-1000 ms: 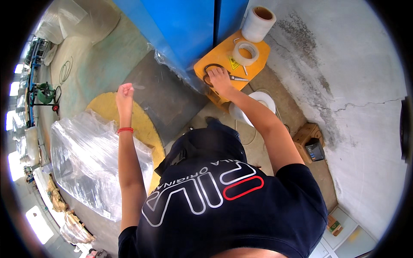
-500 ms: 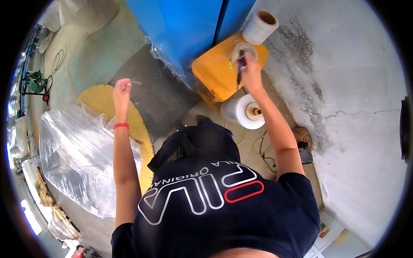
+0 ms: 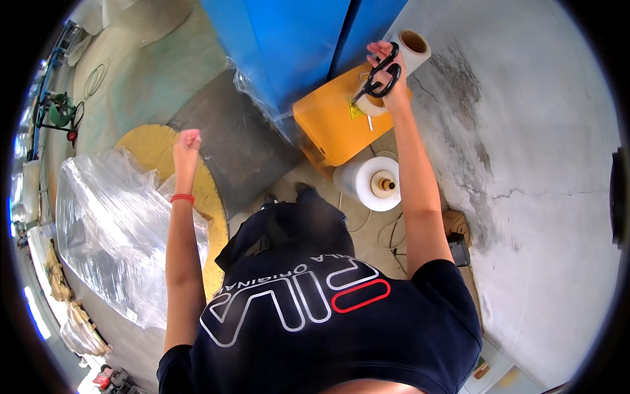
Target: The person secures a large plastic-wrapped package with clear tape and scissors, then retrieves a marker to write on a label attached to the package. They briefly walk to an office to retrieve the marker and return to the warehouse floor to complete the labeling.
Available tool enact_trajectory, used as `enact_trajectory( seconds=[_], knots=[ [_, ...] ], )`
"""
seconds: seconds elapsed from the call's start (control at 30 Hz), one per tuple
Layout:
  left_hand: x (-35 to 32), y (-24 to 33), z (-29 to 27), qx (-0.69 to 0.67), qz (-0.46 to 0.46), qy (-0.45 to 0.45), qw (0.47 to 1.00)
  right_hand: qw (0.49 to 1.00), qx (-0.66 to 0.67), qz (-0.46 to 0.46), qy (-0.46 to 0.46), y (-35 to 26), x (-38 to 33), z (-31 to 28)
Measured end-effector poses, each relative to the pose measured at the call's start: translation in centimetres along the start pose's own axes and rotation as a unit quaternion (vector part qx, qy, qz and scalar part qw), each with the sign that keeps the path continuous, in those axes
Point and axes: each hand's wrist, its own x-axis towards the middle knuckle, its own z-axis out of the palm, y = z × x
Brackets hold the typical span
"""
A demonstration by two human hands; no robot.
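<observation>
My right hand (image 3: 388,73) is raised above the orange box (image 3: 328,128) and grips a pair of black-handled scissors (image 3: 379,77), fingers through the loops and blades pointing down to the left. A pale tape roll (image 3: 369,106) lies on the box just below that hand. My left hand (image 3: 188,140) is held up as a closed fist over the yellow round platform (image 3: 149,152); whether it pinches any film I cannot tell. A load wrapped in clear film (image 3: 108,223) stands beside my left forearm.
A blue upright column (image 3: 295,39) rises behind the orange box, clear film clinging to its foot. A white stretch-film roll (image 3: 367,184) stands on the floor, another roll (image 3: 413,46) near the wall. A grey ramp (image 3: 230,148) meets the platform. A green cart (image 3: 59,111) is far left.
My right hand has taken the scissors off the orange box and lifted them up and to the right. My left hand stays raised and has closed into a fist.
</observation>
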Motion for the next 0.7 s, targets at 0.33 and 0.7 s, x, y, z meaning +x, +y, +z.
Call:
enact_trajectory(
  seconds=[0.33, 0.7],
  knots=[
    [-1.3, 1.7, 0.0, 0.047, -0.029, 0.025, 0.998, 0.99, -0.14, 0.027, 0.006, 1.6, 2.1, 0.7],
    [-2.2, 0.9, 0.5, 0.041, -0.047, 0.054, 0.997, 0.992, -0.032, 0.029, -0.121, 5.1, 4.2, -1.4]
  ],
)
